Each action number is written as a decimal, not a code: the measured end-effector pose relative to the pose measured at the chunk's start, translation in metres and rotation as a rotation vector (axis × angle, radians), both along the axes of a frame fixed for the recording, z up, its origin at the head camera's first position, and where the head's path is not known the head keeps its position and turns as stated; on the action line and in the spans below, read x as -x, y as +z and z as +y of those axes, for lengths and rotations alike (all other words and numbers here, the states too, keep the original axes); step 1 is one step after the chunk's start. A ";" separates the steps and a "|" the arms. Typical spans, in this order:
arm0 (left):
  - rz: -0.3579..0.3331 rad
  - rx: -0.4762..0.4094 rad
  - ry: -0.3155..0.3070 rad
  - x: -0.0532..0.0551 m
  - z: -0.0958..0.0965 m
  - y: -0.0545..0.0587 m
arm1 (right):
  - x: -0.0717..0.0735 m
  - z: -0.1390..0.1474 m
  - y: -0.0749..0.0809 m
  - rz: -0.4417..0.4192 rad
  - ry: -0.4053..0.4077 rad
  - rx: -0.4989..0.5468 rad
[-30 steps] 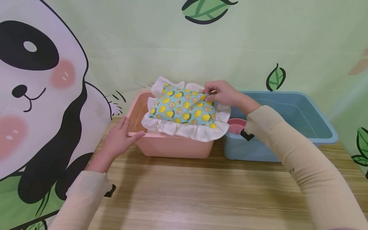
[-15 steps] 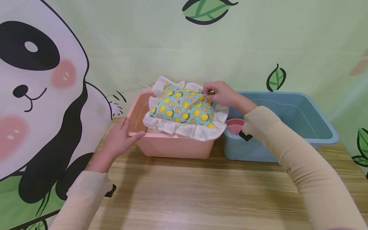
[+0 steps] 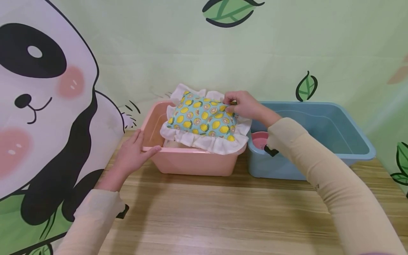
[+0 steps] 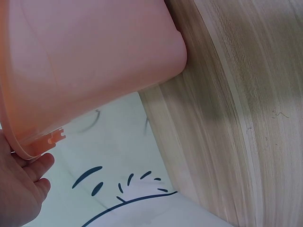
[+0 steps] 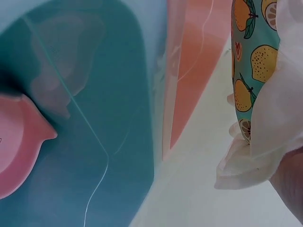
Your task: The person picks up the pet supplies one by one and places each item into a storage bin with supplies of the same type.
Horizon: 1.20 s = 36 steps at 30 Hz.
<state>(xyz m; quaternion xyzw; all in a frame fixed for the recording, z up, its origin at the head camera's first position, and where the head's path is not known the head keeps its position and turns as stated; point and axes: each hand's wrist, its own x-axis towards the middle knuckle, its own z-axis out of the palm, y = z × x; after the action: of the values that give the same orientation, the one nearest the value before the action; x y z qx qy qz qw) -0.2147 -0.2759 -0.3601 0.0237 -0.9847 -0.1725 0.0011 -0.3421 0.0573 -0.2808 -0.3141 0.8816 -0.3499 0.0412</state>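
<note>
A small pillow (image 3: 200,115) with yellow lemons on blue cloth and a white ruffled border is over the pink bin (image 3: 194,163). My right hand (image 3: 243,104) pinches it by the upper right corner. In the right wrist view the white ruffle (image 5: 279,113) hides most of that hand, and only fingertips and part of the palm show. My left hand (image 3: 132,150) holds the bin's front left corner, thumb along the front rim. Seen from the left wrist, fingertips (image 4: 40,165) curl beneath the rim. Something pale under the pillow is mostly covered.
Right of the pink bin stands a blue bin (image 3: 318,138), with a pink cup-like vessel (image 3: 259,139) with a spout inside it. Both bins rest on a wooden table (image 3: 216,212). A panda-printed cloth (image 3: 255,60) hangs behind them.
My right hand and the pillow have shifted slightly to the left, a little further over the pink bin. The left hand keeps its place on the rim.
</note>
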 end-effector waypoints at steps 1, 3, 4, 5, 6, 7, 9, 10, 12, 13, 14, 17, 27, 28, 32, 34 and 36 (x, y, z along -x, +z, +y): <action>0.001 0.002 0.000 0.000 0.000 0.000 | 0.001 0.000 0.000 0.003 -0.002 0.001; 0.003 0.003 -0.002 0.000 0.000 0.000 | 0.002 -0.001 0.000 0.012 -0.002 0.002; 0.005 0.003 -0.003 0.000 0.000 -0.001 | 0.002 -0.002 0.000 0.017 -0.001 0.001; 0.006 0.003 -0.004 0.000 0.000 -0.001 | 0.002 -0.002 0.000 0.023 0.000 -0.002; 0.007 0.001 -0.005 0.000 0.000 -0.001 | 0.002 -0.002 0.001 0.030 -0.001 -0.006; 0.008 0.000 -0.006 0.001 0.000 -0.001 | 0.002 -0.002 0.001 0.037 0.000 -0.011; 0.007 -0.004 -0.006 0.001 0.000 -0.001 | 0.002 -0.003 0.002 0.052 0.001 -0.023; 0.007 -0.007 -0.006 0.001 0.000 -0.001 | 0.002 -0.003 0.003 0.058 -0.001 -0.028; 0.009 -0.008 -0.008 0.001 0.000 -0.001 | 0.002 -0.003 0.004 0.071 -0.004 -0.039; 0.012 -0.008 -0.010 0.001 0.000 -0.001 | 0.002 -0.004 0.004 0.077 -0.005 -0.043; 0.014 -0.009 -0.010 0.001 0.000 -0.001 | 0.002 -0.004 0.005 0.084 -0.006 -0.048; 0.020 -0.007 -0.014 0.000 0.000 -0.001 | 0.002 -0.005 0.006 0.102 -0.007 -0.070; 0.010 -0.012 -0.013 0.001 -0.001 0.000 | 0.003 -0.006 0.010 0.217 0.029 -0.173; 0.010 -0.013 -0.013 0.001 -0.001 0.000 | 0.003 -0.006 0.010 0.226 0.033 -0.176; 0.013 -0.009 -0.020 0.002 -0.002 -0.001 | 0.004 -0.008 0.011 0.280 0.067 -0.182; 0.015 -0.005 -0.026 0.002 -0.002 -0.001 | 0.004 -0.009 0.011 0.311 0.090 -0.190; 0.014 -0.002 -0.029 0.002 -0.002 -0.001 | 0.005 -0.011 0.011 0.336 0.109 -0.200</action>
<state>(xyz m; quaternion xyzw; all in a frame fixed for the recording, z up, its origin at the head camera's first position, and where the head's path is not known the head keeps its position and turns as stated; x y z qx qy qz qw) -0.2163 -0.2783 -0.3610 0.0082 -0.9847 -0.1737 0.0057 -0.3468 0.0461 -0.2698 -0.4098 0.8881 -0.2003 -0.0568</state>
